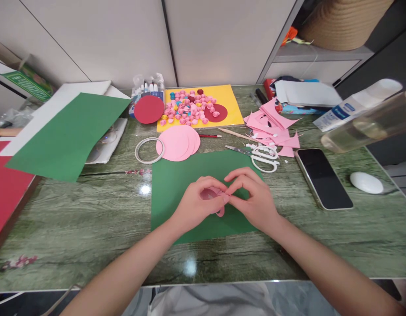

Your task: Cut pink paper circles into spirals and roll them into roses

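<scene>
At the lower centre of the frame, a curled piece of thin pink paper (220, 212) sits between my two hands, above the green sheet (176, 175) on the surface (114, 219). My left hand (196, 202) pinches it between thumb and finger, with a loop of it showing in the hollow of the grip. My right hand (257, 199) closes its fingertips on the near side of the paper, its index finger raised; the exact contact is partly hidden from me.

I judge the paper nearly weightless, soft enough to roll but springy, so it may uncurl if I slacken both grips. It should crease or tear under a hard pull. I would hold the overlapping layers at the rim with light pads and leave the hollow unsqueezed. Dry paper shouldn't be slippery, yet its layers could slide over each other. The scissors (265, 153) lie right of centre, beyond my right hand.
</scene>
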Tool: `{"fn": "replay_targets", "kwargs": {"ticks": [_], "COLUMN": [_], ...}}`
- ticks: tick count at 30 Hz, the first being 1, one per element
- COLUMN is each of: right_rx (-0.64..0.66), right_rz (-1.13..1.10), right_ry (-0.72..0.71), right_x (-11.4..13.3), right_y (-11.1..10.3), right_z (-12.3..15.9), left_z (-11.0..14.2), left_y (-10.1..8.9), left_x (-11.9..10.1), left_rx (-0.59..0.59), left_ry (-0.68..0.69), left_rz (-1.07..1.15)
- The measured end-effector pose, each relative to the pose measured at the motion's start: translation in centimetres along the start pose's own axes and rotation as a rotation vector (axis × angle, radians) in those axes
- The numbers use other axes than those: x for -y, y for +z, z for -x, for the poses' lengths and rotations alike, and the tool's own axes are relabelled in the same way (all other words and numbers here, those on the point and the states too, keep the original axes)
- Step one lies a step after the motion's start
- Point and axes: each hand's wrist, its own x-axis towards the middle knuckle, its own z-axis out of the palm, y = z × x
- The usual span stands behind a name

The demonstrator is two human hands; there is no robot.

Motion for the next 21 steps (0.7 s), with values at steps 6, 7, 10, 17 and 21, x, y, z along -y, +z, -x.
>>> {"fn": "replay_targets", "kwargs": {"ticks": [6, 7, 10, 17, 21], "right_rx": [-0.017, -0.026, -0.039, 0.117, 0.126], "right_rz": [0.035, 0.043, 0.051, 0.085, 0.096], "right_ry": [-0.081, -0.117, -0.211, -0.205, -0.188], "right_x": [0.22, 0.18, -0.11, -0.46, -0.34], "right_y": [-0.33, -0.37, -0.44, -0.61, -0.50], "right_z": [-0.16, -0.16, -0.11, -0.13, -0.14], "left_z": [-0.04, -0.04, -0.05, -0.25, -0.19], "left_y": [-0.23, -0.30, -0.49, -0.76, -0.58], "left_x": [-0.20, -0.30, -0.52, -0.43, -0.37], "left_rx": [0.025, 0.023, 0.027, 0.015, -0.010], "left_ry": [-0.021, -0.016, -0.003, 0.004, 0.008], "left_rz": [0.028, 0.013, 0.005, -0.025, -0.031]}}
